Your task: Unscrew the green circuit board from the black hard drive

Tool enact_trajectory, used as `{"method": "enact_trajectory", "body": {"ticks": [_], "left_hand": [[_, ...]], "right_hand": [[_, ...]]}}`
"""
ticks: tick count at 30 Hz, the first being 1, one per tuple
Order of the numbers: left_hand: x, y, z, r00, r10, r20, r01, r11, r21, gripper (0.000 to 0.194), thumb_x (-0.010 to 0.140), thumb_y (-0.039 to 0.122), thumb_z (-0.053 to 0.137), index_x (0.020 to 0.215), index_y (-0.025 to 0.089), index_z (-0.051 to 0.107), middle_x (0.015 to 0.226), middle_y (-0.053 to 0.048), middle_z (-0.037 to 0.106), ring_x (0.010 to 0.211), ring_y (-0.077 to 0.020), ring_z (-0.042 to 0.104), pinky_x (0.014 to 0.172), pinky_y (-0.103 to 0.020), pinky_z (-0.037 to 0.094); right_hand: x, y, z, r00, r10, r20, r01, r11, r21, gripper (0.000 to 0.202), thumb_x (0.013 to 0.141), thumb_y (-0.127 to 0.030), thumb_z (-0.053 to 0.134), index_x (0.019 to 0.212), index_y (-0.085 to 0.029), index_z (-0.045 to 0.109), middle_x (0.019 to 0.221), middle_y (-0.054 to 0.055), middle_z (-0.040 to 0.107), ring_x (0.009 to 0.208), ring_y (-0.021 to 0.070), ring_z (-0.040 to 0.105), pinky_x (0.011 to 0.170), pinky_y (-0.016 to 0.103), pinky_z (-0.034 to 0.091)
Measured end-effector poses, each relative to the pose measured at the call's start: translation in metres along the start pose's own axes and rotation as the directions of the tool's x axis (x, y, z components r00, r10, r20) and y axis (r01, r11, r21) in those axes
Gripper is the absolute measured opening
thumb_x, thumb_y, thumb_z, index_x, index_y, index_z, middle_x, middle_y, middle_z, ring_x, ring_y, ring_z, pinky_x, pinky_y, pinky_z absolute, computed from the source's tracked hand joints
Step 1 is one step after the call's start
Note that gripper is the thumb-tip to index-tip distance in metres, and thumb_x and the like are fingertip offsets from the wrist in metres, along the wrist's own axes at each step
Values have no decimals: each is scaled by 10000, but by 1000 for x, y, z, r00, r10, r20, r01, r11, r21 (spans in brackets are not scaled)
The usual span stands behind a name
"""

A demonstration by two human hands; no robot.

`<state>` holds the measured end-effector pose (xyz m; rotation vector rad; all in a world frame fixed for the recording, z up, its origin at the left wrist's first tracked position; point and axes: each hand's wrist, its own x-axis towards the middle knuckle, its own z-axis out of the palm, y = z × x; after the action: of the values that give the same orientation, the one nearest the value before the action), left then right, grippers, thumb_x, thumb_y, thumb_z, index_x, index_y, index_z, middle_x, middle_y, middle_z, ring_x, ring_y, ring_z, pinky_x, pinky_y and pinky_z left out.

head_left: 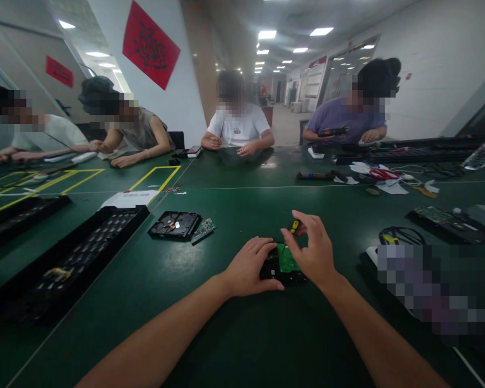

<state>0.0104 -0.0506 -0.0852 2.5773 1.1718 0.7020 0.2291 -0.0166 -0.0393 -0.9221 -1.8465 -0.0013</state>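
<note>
A black device with a green circuit board (288, 260) lies flat on the green table in front of me. My left hand (253, 267) holds its left side, with the fingers along the far edge and the thumb along the near edge. Between the thumb and fingers of my right hand (312, 248) is a small yellow-and-black screwdriver (295, 226), held above the board. Its thin shaft points down toward the board; whether the tip touches a screw is too small to tell.
To the left lie an opened black drive (173, 224), a loose circuit board (204, 229) and a long black tray (105, 237). Coiled cables (402, 237) and another black device (447, 223) are at the right. Several people sit across the table (210, 202).
</note>
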Motion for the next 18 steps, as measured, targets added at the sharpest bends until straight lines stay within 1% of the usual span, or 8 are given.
{"method": "enact_trajectory", "body": {"ticks": [2, 4, 6, 8, 11, 14, 16, 18], "left_hand": [[0, -1, 1, 1000, -4, 3, 4, 1000, -8, 1066, 797, 859, 692, 1579, 193, 407, 1597, -205, 512, 1513, -377, 468, 1301, -607, 294], [0, 0, 4, 999, -24, -25, 24, 1000, 2, 1111, 775, 885, 686, 1585, 182, 394, 1611, -214, 491, 1531, -385, 439, 1303, -609, 289], [0, 1, 6, 996, -65, -63, 67, 997, 28, 1151, 731, 918, 687, 1569, 174, 423, 1610, -221, 484, 1531, -402, 430, 1293, -611, 309], [0, 2, 8, 989, -111, -99, 117, 992, 55, 1158, 693, 940, 691, 1530, 170, 479, 1581, -224, 510, 1506, -418, 455, 1270, -612, 345], [1, 1, 11, 981, -154, -115, 163, 984, 72, 1133, 667, 937, 712, 1486, 176, 532, 1550, -220, 546, 1477, -423, 492, 1248, -612, 376], [2, -3, 12, 983, -151, -106, 158, 985, 67, 1135, 652, 914, 744, 1481, 167, 536, 1584, -231, 520, 1506, -412, 470, 1263, -587, 369], [3, -5, 13, 986, -139, -92, 145, 987, 61, 1115, 670, 891, 752, 1486, 165, 528, 1614, -236, 488, 1540, -400, 432, 1277, -573, 354], [4, -7, 12, 989, -130, -72, 134, 989, 55, 1068, 713, 862, 748, 1494, 172, 514, 1639, -237, 457, 1570, -388, 389, 1286, -577, 337]], "right_hand": [[-1, 0, -1, 1000, 19, -3, -19, 1000, -11, 516, 995, -286, 672, 1474, -320, 486, 1197, 88, 654, 840, 224, 697, 804, 460, 645], [-3, 1, -2, 999, 38, 3, -38, 999, -6, 553, 983, -272, 678, 1494, -304, 470, 1198, 92, 680, 850, 233, 712, 822, 464, 646], [-4, 2, -3, 999, 41, 9, -41, 999, -3, 574, 978, -258, 680, 1506, -294, 457, 1216, 97, 695, 862, 235, 723, 847, 465, 646], [-4, 2, -4, 1000, 29, 13, -29, 1000, -6, 568, 983, -255, 678, 1505, -297, 455, 1234, 99, 693, 878, 235, 728, 860, 466, 645], [-2, 2, -6, 1000, -10, 14, 10, 1000, -21, 549, 982, -287, 706, 1481, -317, 479, 1230, 95, 668, 902, 236, 724, 830, 459, 646], [-1, 2, -5, 1000, -29, 11, 29, 999, -45, 537, 983, -299, 722, 1470, -334, 500, 1188, 81, 662, 913, 236, 722, 821, 453, 648], [-3, 3, -3, 1000, 2, 3, -2, 999, -41, 547, 997, -293, 698, 1497, -336, 480, 1201, 82, 678, 906, 235, 727, 831, 461, 653], [-5, 4, -1, 999, 52, -8, -52, 998, -20, 586, 1000, -299, 683, 1532, -322, 439, 1258, 101, 686, 896, 237, 733, 837, 475, 659]]}}
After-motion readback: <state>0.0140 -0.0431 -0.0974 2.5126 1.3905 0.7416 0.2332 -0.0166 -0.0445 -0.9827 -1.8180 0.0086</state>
